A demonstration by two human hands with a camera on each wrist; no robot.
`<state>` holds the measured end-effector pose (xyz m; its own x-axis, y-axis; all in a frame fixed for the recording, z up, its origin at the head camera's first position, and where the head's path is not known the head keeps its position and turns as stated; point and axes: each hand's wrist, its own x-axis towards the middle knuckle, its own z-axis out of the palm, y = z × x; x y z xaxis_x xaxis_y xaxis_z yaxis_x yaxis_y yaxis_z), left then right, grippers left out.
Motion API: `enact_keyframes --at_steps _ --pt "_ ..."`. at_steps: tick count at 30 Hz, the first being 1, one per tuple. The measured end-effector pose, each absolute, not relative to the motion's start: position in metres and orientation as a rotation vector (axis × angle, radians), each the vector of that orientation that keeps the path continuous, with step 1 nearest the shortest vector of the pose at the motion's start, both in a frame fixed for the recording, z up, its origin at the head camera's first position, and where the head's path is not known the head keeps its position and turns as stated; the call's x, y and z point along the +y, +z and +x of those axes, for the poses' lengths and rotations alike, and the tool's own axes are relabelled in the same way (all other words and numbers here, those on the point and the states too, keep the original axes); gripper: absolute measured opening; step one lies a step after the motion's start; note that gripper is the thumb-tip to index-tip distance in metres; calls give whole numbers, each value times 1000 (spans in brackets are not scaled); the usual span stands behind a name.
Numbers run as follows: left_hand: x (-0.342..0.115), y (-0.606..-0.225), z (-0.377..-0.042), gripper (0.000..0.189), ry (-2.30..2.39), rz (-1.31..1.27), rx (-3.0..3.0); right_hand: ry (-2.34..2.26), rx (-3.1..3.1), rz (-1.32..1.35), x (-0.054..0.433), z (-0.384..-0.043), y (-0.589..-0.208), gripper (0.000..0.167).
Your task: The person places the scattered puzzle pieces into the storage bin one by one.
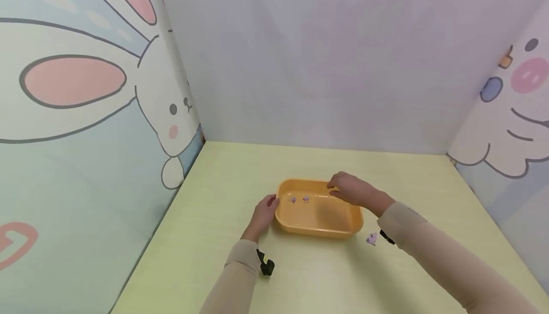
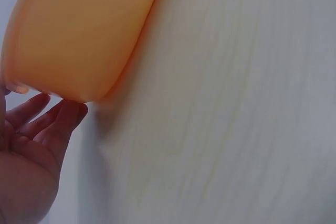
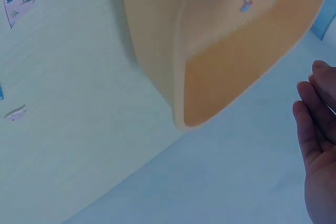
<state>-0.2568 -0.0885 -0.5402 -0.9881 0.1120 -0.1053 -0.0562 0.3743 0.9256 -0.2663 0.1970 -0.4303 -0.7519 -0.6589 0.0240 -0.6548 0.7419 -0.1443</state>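
Observation:
A shallow orange plastic basin (image 1: 330,234) sits on the table, and two small purple-and-pink pieces (image 1: 306,199) lie in its left part. My left hand (image 1: 262,215) grips the basin's left end; in the left wrist view several fingers of the left hand (image 2: 39,150) press its outer wall by the rim. Over the basin's back right corner hovers my right hand (image 1: 352,189), its fingers loosely bent. The right wrist view shows nothing between the fingers and thumb of the right hand (image 3: 321,129), which is apart from the basin (image 3: 157,61).
On the table right of the basin lies a small purple printed piece (image 1: 371,238), like a wrapper. Another small piece (image 3: 16,114) shows in the right wrist view. Cartoon-printed walls (image 1: 98,180) stand left and right, and a plain pale wall (image 1: 317,66) at the back.

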Motion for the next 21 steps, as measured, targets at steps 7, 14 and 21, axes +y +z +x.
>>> enact_keyframes --at_steps 7,14,21 --pt "-87 -540 -257 43 1667 24 2476 -404 3008 -923 229 -247 -427 20" --pt "-87 -542 -258 43 1678 10 2457 -447 3077 -792 263 -232 -431 17" --pt "-87 -543 -258 43 1678 15 2464 -473 3062 -719 290 -228 -445 17"
